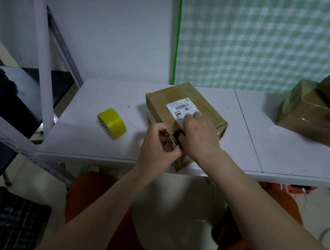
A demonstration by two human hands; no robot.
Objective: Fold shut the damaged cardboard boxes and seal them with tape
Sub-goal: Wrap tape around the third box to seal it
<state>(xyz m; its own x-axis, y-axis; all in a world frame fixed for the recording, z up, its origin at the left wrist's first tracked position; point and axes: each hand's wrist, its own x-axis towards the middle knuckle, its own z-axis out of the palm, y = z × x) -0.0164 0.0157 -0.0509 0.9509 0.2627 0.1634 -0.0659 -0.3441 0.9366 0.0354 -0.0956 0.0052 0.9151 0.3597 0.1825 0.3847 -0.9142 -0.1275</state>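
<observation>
At the pale worktop (103, 92), our left hand (156, 144) pinches the torn flap of the brown labelled cardboard box (184, 98); our right hand (199, 133) rests on top, its grip unclear. We judge folding unfinished; next we need the yellow tape roll (112, 123), lying apart.

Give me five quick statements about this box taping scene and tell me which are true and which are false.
1. The yellow tape roll lies on the table, left of the labelled box. True.
2. The left hand holds the tape roll. False: it pinches the box's torn cardboard flap; nobody touches the roll.
3. The right hand rests on the labelled box near its white shipping label. True.
4. The labelled box is the only box on the table. False: more brown boxes sit at the far right.
5. The torn corner is already taped over. False: a dark opening still shows there.
</observation>
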